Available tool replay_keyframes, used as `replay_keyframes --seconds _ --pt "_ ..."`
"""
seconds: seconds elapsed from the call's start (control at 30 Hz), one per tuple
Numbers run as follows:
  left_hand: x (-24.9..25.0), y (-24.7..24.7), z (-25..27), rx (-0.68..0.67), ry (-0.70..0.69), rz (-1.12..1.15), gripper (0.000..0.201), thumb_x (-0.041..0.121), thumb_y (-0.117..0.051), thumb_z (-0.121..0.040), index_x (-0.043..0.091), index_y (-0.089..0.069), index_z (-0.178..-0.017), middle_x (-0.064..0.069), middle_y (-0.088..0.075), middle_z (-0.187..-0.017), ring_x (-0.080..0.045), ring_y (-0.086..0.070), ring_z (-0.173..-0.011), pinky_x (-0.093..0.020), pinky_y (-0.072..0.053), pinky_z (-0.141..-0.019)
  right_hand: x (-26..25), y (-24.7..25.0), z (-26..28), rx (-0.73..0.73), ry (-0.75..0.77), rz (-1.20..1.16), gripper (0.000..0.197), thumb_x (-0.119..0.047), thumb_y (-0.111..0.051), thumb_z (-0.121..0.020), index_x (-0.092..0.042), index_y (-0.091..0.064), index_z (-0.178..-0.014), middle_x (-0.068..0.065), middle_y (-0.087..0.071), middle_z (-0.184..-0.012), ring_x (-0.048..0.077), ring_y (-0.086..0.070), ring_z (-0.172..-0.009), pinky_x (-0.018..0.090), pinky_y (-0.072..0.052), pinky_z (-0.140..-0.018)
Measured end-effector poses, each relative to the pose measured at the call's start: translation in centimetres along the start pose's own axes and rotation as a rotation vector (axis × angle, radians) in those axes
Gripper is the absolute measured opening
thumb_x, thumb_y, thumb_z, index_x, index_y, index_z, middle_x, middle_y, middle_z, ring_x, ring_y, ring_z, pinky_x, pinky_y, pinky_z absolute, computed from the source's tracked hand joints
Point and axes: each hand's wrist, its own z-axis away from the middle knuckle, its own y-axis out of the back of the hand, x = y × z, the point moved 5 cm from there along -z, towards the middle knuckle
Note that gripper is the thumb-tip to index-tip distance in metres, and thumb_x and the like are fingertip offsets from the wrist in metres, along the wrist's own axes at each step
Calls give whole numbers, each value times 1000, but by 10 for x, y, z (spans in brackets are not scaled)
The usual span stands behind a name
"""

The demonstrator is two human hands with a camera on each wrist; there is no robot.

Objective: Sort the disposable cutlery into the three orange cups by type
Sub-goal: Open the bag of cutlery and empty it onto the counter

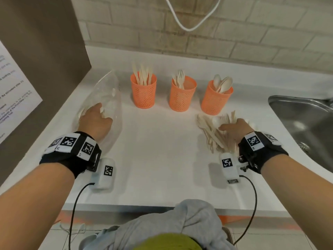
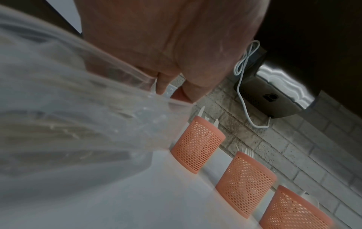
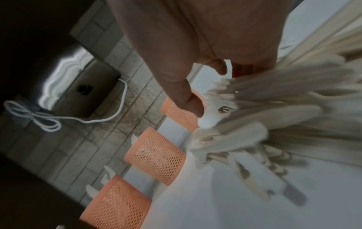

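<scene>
Head view: A person stands at a white counter (image 1: 158, 141) sorting wooden cutlery into three orange cups along the back: knife cup (image 1: 143, 91), fork cup (image 1: 182, 93), spoon cup (image 1: 215, 98).
Pile: The unsorted pile (image 1: 214, 130) lies in front of the spoon cup, handles fanned toward the person, long axes running front to back.
Right hand: The right hand (image 1: 234, 129) rests on top of the pile, fingers bent down among the pieces; which piece it has, if any, I cannot tell.
Left hand: The left hand (image 1: 97, 121) reaches into a clear bowl (image 1: 110, 82) at the far left, tilted on its side; a few pale pieces show under the fingers.

Left wrist view: The fingers (image 2: 162, 86) curl past the bowl rim (image 2: 137, 72) over something pale; whether they grip it cannot be told. The cups (image 2: 197, 145) line up to the right of the bowl.

Right wrist view: The thumb (image 3: 188, 99) presses beside a white spoon bowl (image 3: 207, 120) at the pile's far end; the other fingers (image 3: 221, 68) curl behind it. Blur hides whether the pinch has closed.

Key relation: The spoon lies right under the right hand, with its cup just beyond, so that hand looks the nearer for the next drop.
</scene>
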Motion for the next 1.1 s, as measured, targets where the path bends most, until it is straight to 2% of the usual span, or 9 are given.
replay_keyframes --seconds 0.13,0.23,0.37,0.47,0.6,0.93,1.0,1.07,1.1 --pt "-3 -1 -1 -3 11 10 63 13 -51 -91 12 -27 -149 -8 -32 -154 -30 -28 -141 -38 -21 -114 -6 -5 6 143 85 31 81 -23 -70 -82 -14 -24 -148 19 -29 -145 40 -38 -128 45 -37 -101" --pt "-5 -1 -2 -9 18 22 64 14 -51 -92 13 -25 -150 -8 -29 -155 -30 -27 -142 -39 -20 -115 -11 -11 11 157 227 106 62 -23 -68 -80 -20 -43 -136 16 -36 -137 38 -40 -125 42 -36 -104" --pt "-9 1 -5 -10 15 16 63 12 -49 -92 13 -25 -150 -8 -29 -155 -29 -26 -142 -40 -21 -116 -19 -34 19 -33 320 287 42 -26 -62 -83 -26 -59 -124 13 -44 -129 36 -45 -121 41 -38 -106" --pt "-13 7 -7 5 7 30 60 10 -46 -93 13 -25 -150 -9 -30 -155 -29 -26 -142 -39 -21 -117 -33 -50 26 -94 391 235 38 -25 -64 -84 -23 -60 -122 11 -50 -124 31 -52 -113 37 -43 -99" --pt "-19 21 -6 37 -12 52 60 6 -41 -93 16 -26 -150 -9 -31 -154 -28 -29 -141 -37 -23 -115 -73 -84 55 -256 567 179 26 -24 -64 -87 -20 -60 -113 -4 -57 -88 12 -54 -79 24 -38 -75" --pt "-51 51 -4 -19 -2 -220 105 22 -74 -79 13 0 -153 -13 -14 -158 -42 -23 -139 -47 -21 -114 -180 -202 171 -542 1216 339 47 -7 -56 -87 -15 -52 -133 5 -44 -139 19 -53 -113 26 -40 -94" --pt "-56 51 -1 -58 -5 -281 107 24 -74 -79 13 4 -153 -11 -7 -160 -43 -20 -140 -47 -18 -113 -185 -213 176 -484 1269 374 55 -8 -61 -83 -14 -46 -136 7 -38 -139 23 -58 -91 33 -47 -79" --pt "-65 49 -2 -108 -14 -299 104 27 -71 -81 17 5 -153 -11 -4 -160 -42 -17 -141 -47 -16 -114 -191 -212 183 -334 1390 322 65 -7 -68 -76 -13 -40 -134 11 -33 -134 11 -41 -56 29 -38 -56" --pt "-69 48 -3 -137 -18 -301 102 29 -69 -82 22 5 -153 -11 -3 -160 -41 -15 -143 -47 -15 -116 -193 -210 187 -262 1475 317 70 -6 -70 -72 -15 -38 -134 12 -32 -135 7 -34 -52 27 -34 -52"
